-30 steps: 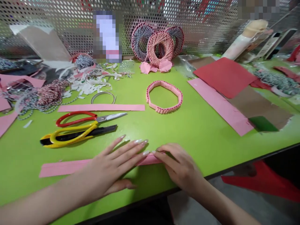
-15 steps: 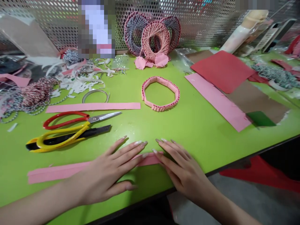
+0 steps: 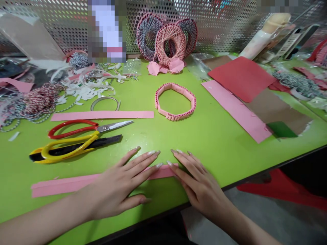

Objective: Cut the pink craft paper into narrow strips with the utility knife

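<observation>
The single view is worn on the person's head and looks forward and down from above and behind the fingers (image 3: pixel 143 160) of the left hand (image 3: pixel 112 192) and the right hand (image 3: pixel 201 187), which sit close to the camera near the bottom of the frame. Beyond the fingertips, it faces across the green table (image 3: pixel 217 153) toward a perforated metal screen (image 3: pixel 219 27), well past the fingers, while a strip of grey floor (image 3: pixel 204 228) shows below and right of the right hand.

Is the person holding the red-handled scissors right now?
No, the red-handled scissors lie on the green table while the left hand and right hand rest on a pink paper strip.
</observation>
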Motion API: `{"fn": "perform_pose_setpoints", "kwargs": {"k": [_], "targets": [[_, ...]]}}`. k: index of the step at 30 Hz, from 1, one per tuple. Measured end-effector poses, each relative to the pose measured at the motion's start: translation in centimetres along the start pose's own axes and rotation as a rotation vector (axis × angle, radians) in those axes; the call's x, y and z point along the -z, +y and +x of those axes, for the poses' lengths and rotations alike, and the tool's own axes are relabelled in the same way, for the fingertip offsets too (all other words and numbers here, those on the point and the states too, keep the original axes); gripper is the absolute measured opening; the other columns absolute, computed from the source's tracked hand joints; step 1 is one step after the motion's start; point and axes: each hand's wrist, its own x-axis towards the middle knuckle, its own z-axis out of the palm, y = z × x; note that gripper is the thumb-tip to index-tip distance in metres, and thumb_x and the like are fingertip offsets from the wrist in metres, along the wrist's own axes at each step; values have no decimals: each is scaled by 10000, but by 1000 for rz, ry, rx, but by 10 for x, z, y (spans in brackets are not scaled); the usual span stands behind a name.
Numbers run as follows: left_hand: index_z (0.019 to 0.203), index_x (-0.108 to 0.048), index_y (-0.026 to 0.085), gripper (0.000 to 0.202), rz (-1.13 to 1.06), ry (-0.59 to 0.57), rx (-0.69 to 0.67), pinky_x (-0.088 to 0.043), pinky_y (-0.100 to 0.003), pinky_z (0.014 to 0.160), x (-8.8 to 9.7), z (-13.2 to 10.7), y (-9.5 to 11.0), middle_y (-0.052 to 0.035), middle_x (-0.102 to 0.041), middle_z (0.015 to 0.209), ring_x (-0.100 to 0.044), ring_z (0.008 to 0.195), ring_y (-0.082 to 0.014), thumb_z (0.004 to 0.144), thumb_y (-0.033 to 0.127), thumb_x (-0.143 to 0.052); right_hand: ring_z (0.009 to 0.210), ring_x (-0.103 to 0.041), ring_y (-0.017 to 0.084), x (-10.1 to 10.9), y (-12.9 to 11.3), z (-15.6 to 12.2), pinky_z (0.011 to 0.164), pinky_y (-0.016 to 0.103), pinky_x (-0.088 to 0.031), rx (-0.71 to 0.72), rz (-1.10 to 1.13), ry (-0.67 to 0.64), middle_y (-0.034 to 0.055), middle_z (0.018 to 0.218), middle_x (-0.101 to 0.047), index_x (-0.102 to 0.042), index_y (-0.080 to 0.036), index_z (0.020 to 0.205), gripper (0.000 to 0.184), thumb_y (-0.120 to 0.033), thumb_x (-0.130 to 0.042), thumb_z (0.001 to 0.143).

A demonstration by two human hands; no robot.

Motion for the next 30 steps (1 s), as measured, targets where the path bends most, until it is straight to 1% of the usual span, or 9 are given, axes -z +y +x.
{"fn": "perform_pose_setpoints", "kwargs": {"k": [5,9,13,17,22,24,26,28,30], "targets": [[1518,-232,154,684,31,16,-22,131,-371,1195,-1,-1,1,-100,-219,1593,-143,1484,-202,968,514,-424,1395,-376,243,-2,0,-1,1105,490,-417,4,4,-15,161,1441,-500,-562,-102,1287,383,-31,-380,957],[1525,-209,150,696,38,26,-36,147,-357,1190,-1,1,0,-87,-228,1591,-160,1482,-195,969,511,-422,1407,-347,248,-4,1,-2,1111,492,-408,11,4,-21,164,1459,-479,-537,-91,1308,385,-32,-386,959],[1526,-212,144,684,26,39,-45,145,-341,1190,-1,3,-1,-78,-247,1587,-193,1476,-187,972,478,-436,1417,-323,241,-5,1,-3,1117,489,-398,5,0,-42,153,1476,-460,-508,-97,1333,387,-49,-389,968],[1518,-245,147,677,17,50,-39,137,-340,1193,-1,1,0,-80,-265,1581,-217,1470,-192,965,475,-455,1422,-310,247,-5,1,-2,1122,497,-386,12,3,-51,154,1483,-448,-508,-95,1330,390,-47,-380,964],[1514,-250,152,639,-5,44,-14,123,-346,1199,-2,1,2,-72,-233,1591,-204,1473,-175,967,401,-466,1416,-322,249,-3,2,-3,1107,501,-395,1,-2,-73,152,1488,-440,-506,-102,1333,411,-41,-374,949],[1519,-234,163,630,-20,41,-6,107,-357,1205,-2,1,2,-62,-223,1594,-200,1473,-167,972,378,-460,1413,-328,246,-2,0,-5,1110,506,-385,-9,-25,-93,150,1497,-428,-489,-111,1350,417,-63,-381,950],[1526,-209,176,633,-36,38,-3,79,-375,1214,-2,2,2,-56,-218,1595,-203,1472,-167,978,382,-450,1419,-316,263,-3,-5,-6,1106,541,-372,-35,-65,-111,155,1504,-415,-471,-123,1371,414,-115,-397,964],[1530,-198,182,635,-48,34,-5,42,-396,1223,-3,3,1,-54,-217,1595,-207,1472,-175,981,385,-446,1438,-272,299,-6,-15,-5,1085,602,-360,-68,-96,-112,165,1523,-376,-446,-150,1399,421,-184,-408,981],[1524,-221,177,633,-56,39,-17,-4,-416,1229,-3,2,0,-61,-227,1594,-211,1471,-193,975,386,-458,1456,-214,332,-9,-26,-1,1060,652,-348,-99,-98,-89,180,1548,-315,-414,-178,1429,440,-234,-403,993]]}}
